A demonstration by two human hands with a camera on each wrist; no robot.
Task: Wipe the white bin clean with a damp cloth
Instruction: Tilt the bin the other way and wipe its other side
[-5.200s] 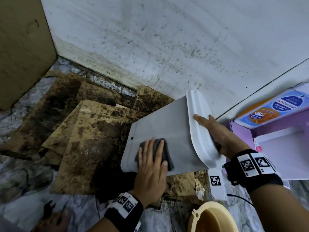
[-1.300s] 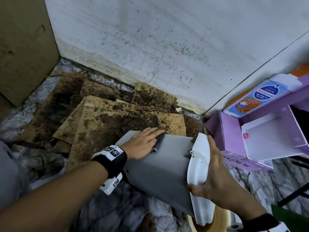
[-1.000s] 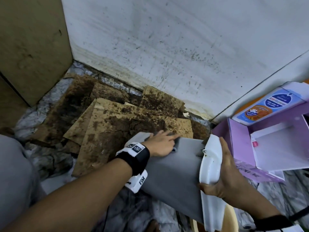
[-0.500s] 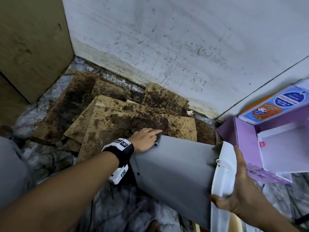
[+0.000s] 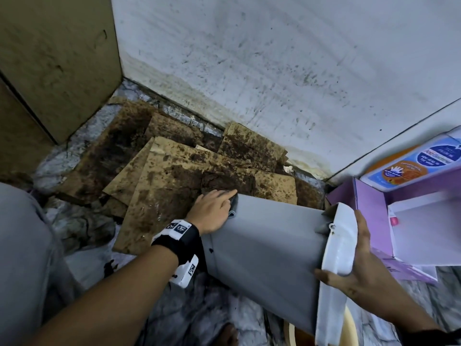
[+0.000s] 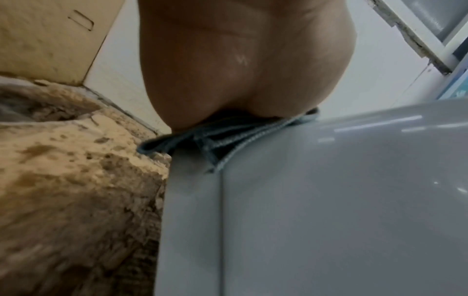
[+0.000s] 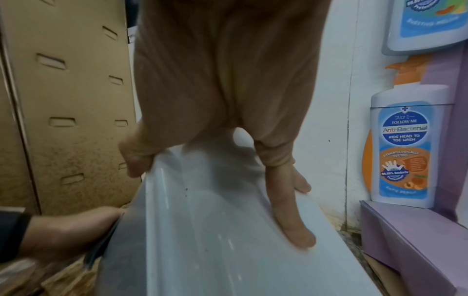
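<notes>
The white bin (image 5: pixel 269 248) is held tilted on its side over the stained cardboard (image 5: pixel 174 181). A folded grey cloth (image 6: pixel 202 136) is pressed flat on its base edge at 10 o'clock by the left hand (image 5: pixel 212 211), while its white lid (image 5: pixel 339 245) at 3 o'clock is gripped by the right hand (image 5: pixel 359 268)

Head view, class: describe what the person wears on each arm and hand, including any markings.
Both hands are bare, no gloves, and no sleeves cover the forearms. The left wrist carries a black band topped with white tags printed with black square codes, plus a white block bearing another code hanging beneath. The right hand has only a dark band edge showing at the frame's bottom corner.
</notes>
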